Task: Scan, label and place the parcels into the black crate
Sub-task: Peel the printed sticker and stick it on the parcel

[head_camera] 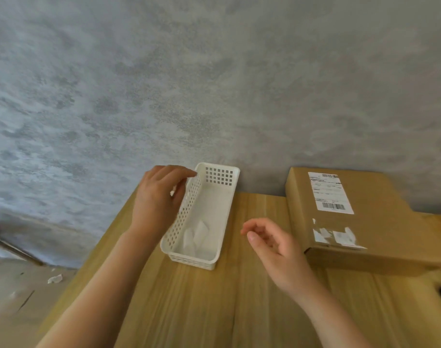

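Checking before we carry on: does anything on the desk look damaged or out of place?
Yes. The cardboard parcel has torn white label remnants near its front edge, below its intact shipping label. A paper scrap lies on the floor, left.

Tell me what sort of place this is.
Probably a small parcel-packing station, makeshift rather than a warehouse: a wooden table against a bare grey wall, a cardboard parcel bearing a barcoded shipping label, and a white perforated basket holding paper slips.
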The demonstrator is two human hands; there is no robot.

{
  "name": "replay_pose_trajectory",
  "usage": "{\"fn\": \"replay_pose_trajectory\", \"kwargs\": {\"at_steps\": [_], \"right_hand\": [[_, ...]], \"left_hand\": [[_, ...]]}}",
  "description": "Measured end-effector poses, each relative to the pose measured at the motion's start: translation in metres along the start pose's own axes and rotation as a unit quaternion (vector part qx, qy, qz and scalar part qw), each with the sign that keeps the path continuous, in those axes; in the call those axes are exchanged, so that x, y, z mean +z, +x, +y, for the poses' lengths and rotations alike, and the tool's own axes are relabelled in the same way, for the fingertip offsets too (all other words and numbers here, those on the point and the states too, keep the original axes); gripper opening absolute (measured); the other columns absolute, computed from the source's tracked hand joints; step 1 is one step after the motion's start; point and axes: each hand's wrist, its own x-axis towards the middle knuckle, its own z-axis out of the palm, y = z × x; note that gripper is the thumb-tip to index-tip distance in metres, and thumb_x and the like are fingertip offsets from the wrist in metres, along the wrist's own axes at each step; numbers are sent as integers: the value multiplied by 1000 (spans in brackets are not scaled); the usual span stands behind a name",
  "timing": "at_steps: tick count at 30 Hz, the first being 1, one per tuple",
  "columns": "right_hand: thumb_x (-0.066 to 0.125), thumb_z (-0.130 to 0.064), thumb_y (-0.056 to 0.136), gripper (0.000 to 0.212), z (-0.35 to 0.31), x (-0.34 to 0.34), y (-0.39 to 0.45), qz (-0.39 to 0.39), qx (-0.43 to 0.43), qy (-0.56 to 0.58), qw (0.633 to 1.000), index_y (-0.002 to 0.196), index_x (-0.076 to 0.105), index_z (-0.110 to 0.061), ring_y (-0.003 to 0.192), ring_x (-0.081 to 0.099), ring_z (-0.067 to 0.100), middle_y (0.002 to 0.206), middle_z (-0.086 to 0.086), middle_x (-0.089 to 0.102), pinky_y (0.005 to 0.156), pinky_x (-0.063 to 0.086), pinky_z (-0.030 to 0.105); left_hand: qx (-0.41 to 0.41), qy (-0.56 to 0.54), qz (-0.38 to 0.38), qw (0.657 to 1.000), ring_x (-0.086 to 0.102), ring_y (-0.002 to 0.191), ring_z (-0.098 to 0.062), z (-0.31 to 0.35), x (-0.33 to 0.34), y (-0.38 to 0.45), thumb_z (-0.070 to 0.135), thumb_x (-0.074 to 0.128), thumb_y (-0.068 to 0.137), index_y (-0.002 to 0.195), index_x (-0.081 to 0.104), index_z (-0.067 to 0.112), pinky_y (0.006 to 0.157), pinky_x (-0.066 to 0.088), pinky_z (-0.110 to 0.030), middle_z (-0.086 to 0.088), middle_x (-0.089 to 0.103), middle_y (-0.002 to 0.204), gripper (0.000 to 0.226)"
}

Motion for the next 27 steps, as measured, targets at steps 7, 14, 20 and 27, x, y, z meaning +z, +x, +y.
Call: {"fn": "replay_pose_trajectory", "kwargs": {"at_steps": [7, 14, 20, 27], "right_hand": [[52, -41, 93, 37, -6, -54, -23, 40, 82, 161, 983, 100, 69, -10, 82, 72, 20, 86, 6, 77, 74, 57, 26], [48, -4, 99, 24, 22, -103, -54, 103, 109, 140, 979, 98, 70, -12, 69, 68, 15, 75, 8, 75, 63, 53, 20], [47, 2, 97, 28, 37, -140, -77, 124, 97, 106, 982, 101, 70, -14, 66, 67, 11, 74, 8, 74, 62, 52, 18], [46, 5, 97, 33, 41, -164, -90, 115, 90, 85, 986, 100, 71, -17, 63, 65, 9, 68, 7, 71, 60, 50, 17]], "left_hand": [[122, -66, -39, 990, 61, 94, -21, 115, 41, -33, 15, 61, 91, 102, 76, 21, 82, 47, -39, 8, 71, 105, 19], [106, -102, -73, 986, 58, 105, -20, 171, 79, -60, 14, 61, 91, 110, 73, 18, 91, 46, -35, 5, 66, 116, 23], [-162, -247, -104, 950, 60, 103, -4, 203, 82, -66, 12, 62, 93, 115, 60, 30, 87, 49, -24, 20, 64, 104, 29], [-278, -353, -173, 876, 69, 87, -13, 225, 84, -52, 10, 55, 98, 94, 70, 20, 87, 56, -39, 3, 74, 90, 18]]}}
